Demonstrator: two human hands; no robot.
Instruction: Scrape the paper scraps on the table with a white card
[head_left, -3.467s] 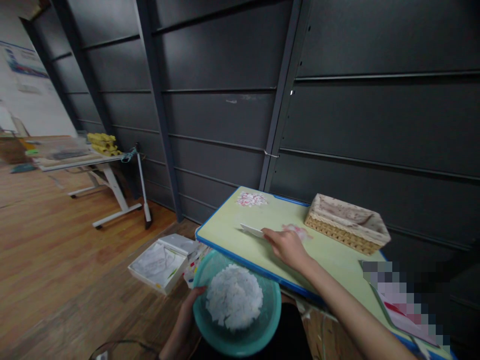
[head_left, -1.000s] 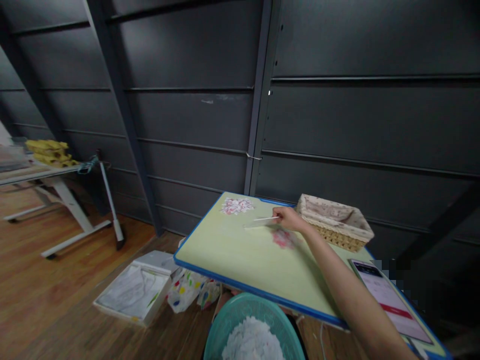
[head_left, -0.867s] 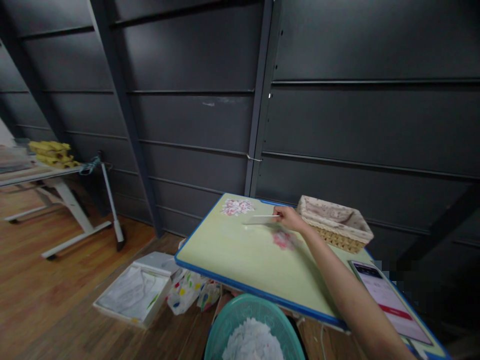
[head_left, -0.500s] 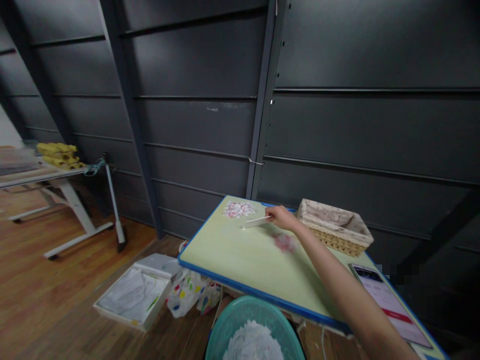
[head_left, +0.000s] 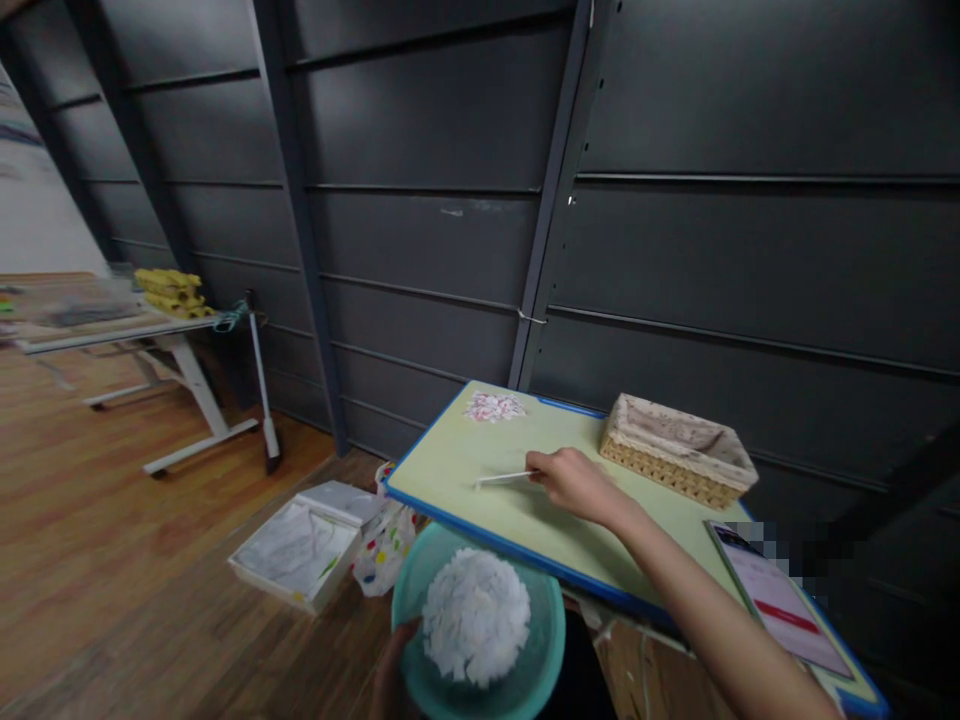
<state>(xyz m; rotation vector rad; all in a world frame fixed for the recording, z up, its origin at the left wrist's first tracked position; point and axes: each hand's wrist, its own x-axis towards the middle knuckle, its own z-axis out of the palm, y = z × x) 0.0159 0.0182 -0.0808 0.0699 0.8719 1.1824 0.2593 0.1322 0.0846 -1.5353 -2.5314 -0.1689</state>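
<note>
My right hand (head_left: 574,483) rests on the pale green table (head_left: 457,462) and is closed on a thin white card (head_left: 504,478) that points left, low over the tabletop. A small heap of pink and white paper scraps (head_left: 493,406) lies at the table's far left corner. Below the table's near edge is a teal basin (head_left: 544,625) full of white paper pieces (head_left: 474,614). My left hand (head_left: 394,672) is at the basin's lower left rim; its fingers are mostly hidden.
A lined wicker basket (head_left: 679,452) stands at the table's back right. A phone (head_left: 780,597) lies near the right edge. On the wooden floor to the left are an open white box (head_left: 300,541) and a spotted bag (head_left: 384,545). A dark panelled wall stands behind.
My right hand has drawn the white card back from near the far scraps toward the table's near edge. The pink scrap pile beside my hand no longer shows. The basin has come further into view.
</note>
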